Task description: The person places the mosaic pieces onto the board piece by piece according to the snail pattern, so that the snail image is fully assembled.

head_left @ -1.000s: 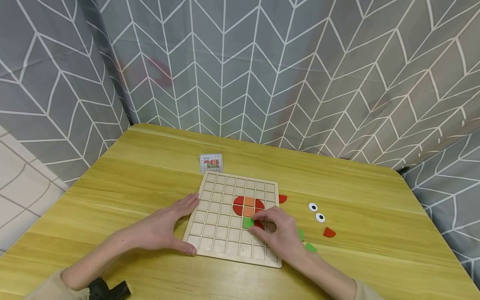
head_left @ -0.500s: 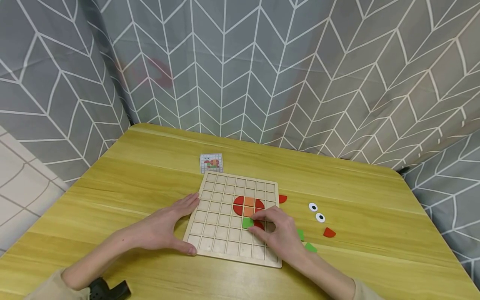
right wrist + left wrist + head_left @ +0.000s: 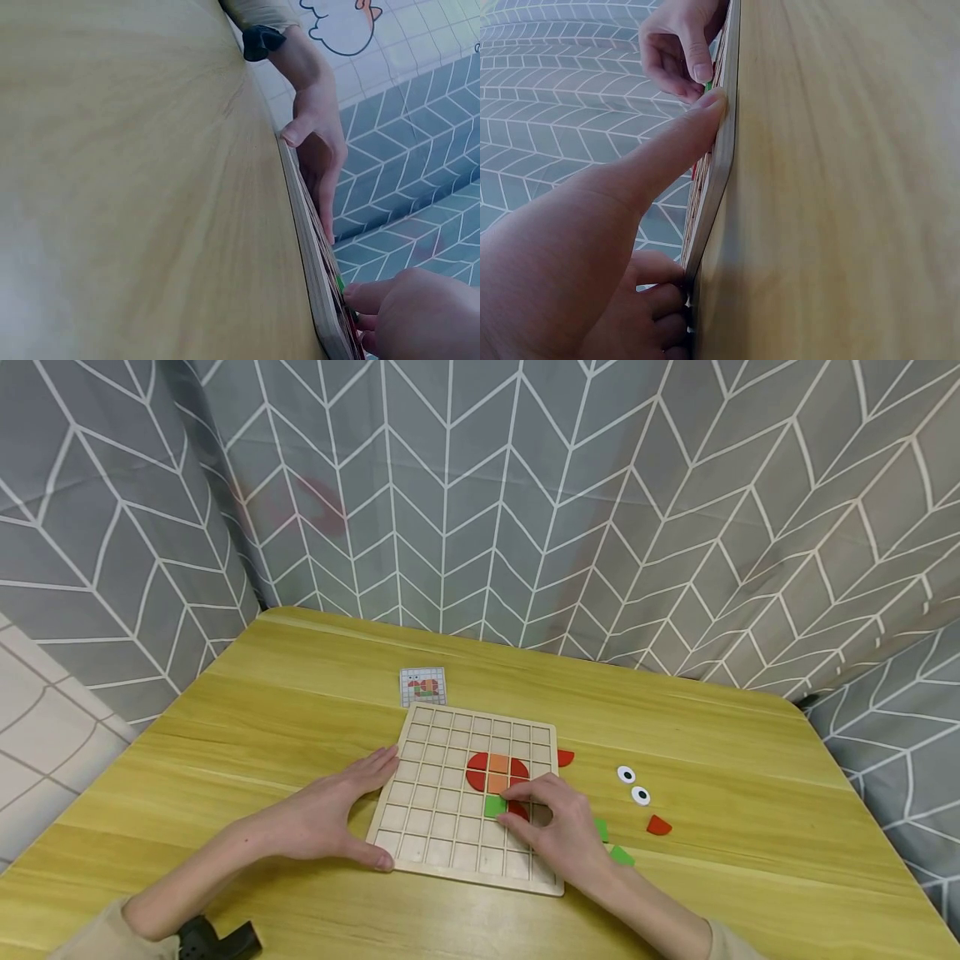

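Note:
A wooden grid board lies slightly turned on the table. My left hand steadies its left side, fingers stretched along the edge and thumb on the near corner. With thumb and index finger my right hand pinches a green square tile at a grid cell. Just above that tile are orange square tiles, flanked by red curved pieces. Another red piece shows partly under my right hand. In the left wrist view, my left thumb rests on the board's rim.
A small picture card lies behind the board. To the right are two eye discs, a red quarter piece, another red piece by the board's edge, and green tiles partly behind my right hand.
The green tile has shifted very slightly to the left between my right fingertips. My left hand and the board have stayed in place.

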### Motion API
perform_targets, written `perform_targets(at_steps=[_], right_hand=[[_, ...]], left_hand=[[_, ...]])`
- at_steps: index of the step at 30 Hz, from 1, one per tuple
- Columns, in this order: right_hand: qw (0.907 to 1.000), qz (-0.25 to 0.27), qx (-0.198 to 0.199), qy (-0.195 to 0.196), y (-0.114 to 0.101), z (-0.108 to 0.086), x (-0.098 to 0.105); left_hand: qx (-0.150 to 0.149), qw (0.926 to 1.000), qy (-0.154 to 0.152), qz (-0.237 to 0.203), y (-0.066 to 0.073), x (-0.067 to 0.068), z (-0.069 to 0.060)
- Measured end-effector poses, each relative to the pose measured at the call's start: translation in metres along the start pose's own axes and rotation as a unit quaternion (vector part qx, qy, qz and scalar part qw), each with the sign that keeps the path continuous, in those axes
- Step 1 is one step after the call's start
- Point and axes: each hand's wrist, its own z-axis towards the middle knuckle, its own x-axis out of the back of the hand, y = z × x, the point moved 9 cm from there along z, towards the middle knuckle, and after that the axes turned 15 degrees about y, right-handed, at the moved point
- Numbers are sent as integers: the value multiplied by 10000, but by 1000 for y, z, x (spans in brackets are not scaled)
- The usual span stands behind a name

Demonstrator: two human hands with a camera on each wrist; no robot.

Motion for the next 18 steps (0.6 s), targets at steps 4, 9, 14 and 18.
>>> perform_targets(at_steps=[4,9,14,18], right_hand=[[10000,-15,-3,13,1,0,0],[10000,-41,-39,20,2,-1,0],[10000,-67,9,54,1,-1,0],[9999,-71,91,92,0,0,1]], left_hand=[[-10,10000,-3,-14,0,0,0],[1,10000,-11,-31,0,0,0],[23,10000,-11,-42,0,0,-1],[20,10000,-5,-39,0,0,-1]])
